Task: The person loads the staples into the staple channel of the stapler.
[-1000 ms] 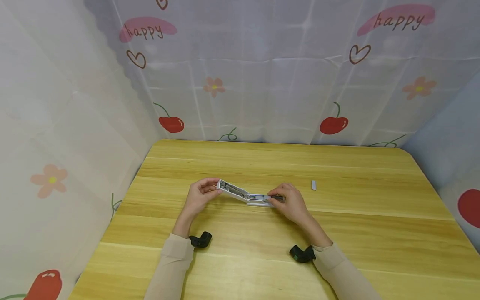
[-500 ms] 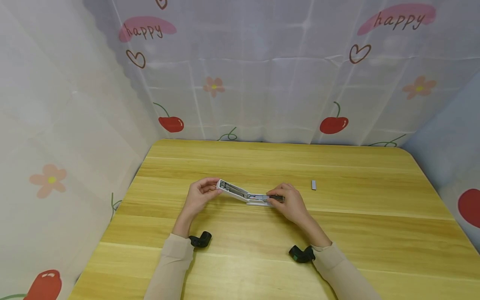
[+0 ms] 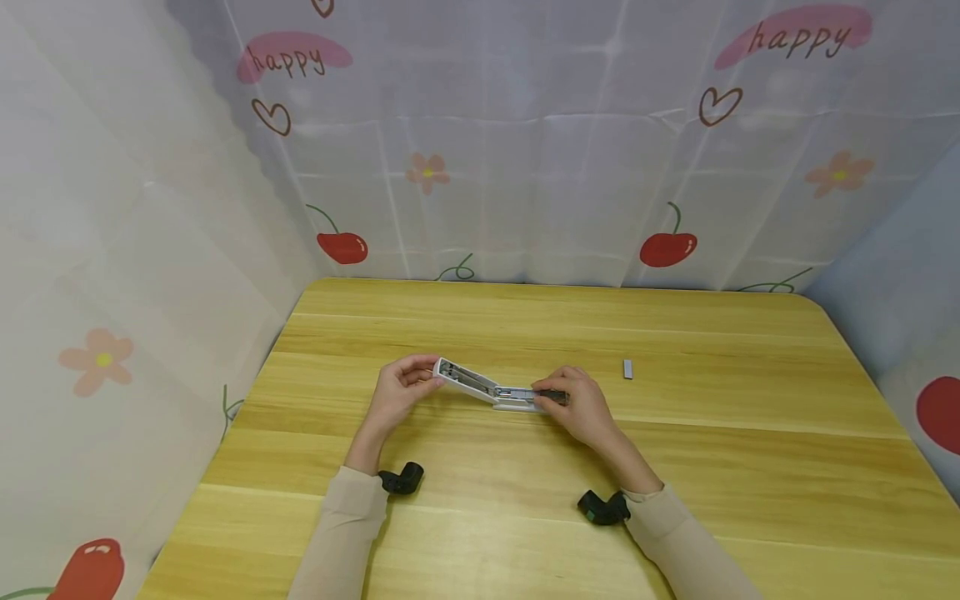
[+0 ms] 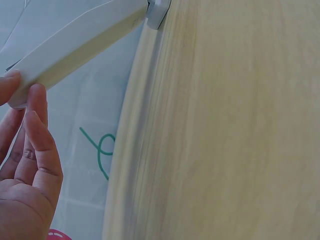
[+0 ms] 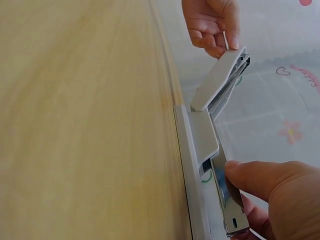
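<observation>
A white stapler stands opened out at the middle of the table, its top cover swung up and back to the left. My left hand pinches the raised end of that cover between thumb and fingers; the left wrist view shows this grip on the white cover. My right hand pinches the stapler's metal staple channel, thumb on one side and fingers on the other. The white base lies along the table under the channel. The fingers hide part of the channel in the head view.
A small grey strip, apparently staples, lies on the wooden table to the right of my right hand. Patterned curtains hang behind the table and at its sides. Black wrist cameras sit at both cuffs.
My right fingertips have shifted very slightly left along the staple channel. My left hand and the raised cover look unmoved.
</observation>
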Tool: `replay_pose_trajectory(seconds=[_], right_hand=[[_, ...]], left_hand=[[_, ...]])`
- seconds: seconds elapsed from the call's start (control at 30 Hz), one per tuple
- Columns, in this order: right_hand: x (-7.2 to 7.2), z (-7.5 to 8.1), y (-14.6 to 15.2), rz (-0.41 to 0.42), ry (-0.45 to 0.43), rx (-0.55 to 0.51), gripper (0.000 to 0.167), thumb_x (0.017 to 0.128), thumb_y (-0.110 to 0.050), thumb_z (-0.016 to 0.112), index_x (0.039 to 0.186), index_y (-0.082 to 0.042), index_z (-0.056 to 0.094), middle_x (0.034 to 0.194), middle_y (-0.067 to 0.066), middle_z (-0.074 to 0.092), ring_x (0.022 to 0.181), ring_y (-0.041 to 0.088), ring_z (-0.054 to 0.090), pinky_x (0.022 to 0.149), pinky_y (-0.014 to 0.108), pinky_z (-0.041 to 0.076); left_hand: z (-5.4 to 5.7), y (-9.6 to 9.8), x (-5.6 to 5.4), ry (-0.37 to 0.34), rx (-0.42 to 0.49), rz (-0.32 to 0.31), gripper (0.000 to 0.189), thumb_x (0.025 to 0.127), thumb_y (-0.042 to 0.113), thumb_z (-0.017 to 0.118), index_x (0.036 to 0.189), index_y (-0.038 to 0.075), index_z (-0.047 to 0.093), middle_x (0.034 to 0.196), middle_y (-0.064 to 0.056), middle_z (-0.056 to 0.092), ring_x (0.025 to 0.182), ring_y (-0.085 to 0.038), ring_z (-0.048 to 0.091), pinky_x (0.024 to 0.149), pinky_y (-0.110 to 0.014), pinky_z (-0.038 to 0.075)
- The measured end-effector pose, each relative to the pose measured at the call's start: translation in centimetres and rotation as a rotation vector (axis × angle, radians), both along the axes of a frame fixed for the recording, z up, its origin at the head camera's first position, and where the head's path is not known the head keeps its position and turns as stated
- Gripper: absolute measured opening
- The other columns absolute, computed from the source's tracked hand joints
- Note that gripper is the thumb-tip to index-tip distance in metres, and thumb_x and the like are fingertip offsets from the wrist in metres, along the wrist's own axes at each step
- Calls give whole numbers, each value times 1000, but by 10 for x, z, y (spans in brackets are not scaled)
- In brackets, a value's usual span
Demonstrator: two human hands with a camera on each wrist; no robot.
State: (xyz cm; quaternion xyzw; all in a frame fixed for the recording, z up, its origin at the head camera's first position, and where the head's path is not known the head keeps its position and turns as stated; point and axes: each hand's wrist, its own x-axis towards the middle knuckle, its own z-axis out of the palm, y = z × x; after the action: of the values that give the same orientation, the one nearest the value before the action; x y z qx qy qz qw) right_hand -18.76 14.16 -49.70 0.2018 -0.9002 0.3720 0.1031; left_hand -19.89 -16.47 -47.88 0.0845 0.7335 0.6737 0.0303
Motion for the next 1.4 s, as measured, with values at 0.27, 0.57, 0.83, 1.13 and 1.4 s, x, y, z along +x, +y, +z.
replay_pose_trajectory(seconds=[0.27,0.57,0.83,1.13,1.4], right_hand=[[-1,1,2,-10,18,-9,23,81,-18,80,102,-7,77,94,6,68,83,21,58,69,36,48],[-6,7,17,-95,15,-58,21,86,-14,76,104,-5,75,96,9,69,86,24,60,74,41,51],[-14,12,48,-284,44,-31,22,87,-12,74,106,-1,73,96,16,69,87,32,61,75,47,49],[-21,3,84,-473,-51,-39,28,89,-18,72,111,-1,70,98,18,68,88,33,61,73,45,48],[-22,1,99,-547,-186,-39,35,91,-27,70,115,-2,66,104,19,68,93,35,64,79,48,50]], left_hand=[[-1,0,0,7,2,-4,39,85,-3,71,122,-10,61,104,-24,66,82,-8,64,72,-20,56],[-2,0,0,19,-4,-2,38,85,-2,71,121,-10,61,97,-6,68,81,-7,64,72,-21,57],[-3,0,-1,13,-6,-5,39,85,-2,72,121,-10,61,103,-24,66,81,-7,64,71,-19,56],[-3,0,0,22,-4,-3,38,85,-2,72,121,-9,61,93,4,68,81,-6,64,70,-19,56],[-2,0,0,7,0,2,38,85,-2,72,121,-8,62,98,-7,67,82,-7,64,70,-18,55]])
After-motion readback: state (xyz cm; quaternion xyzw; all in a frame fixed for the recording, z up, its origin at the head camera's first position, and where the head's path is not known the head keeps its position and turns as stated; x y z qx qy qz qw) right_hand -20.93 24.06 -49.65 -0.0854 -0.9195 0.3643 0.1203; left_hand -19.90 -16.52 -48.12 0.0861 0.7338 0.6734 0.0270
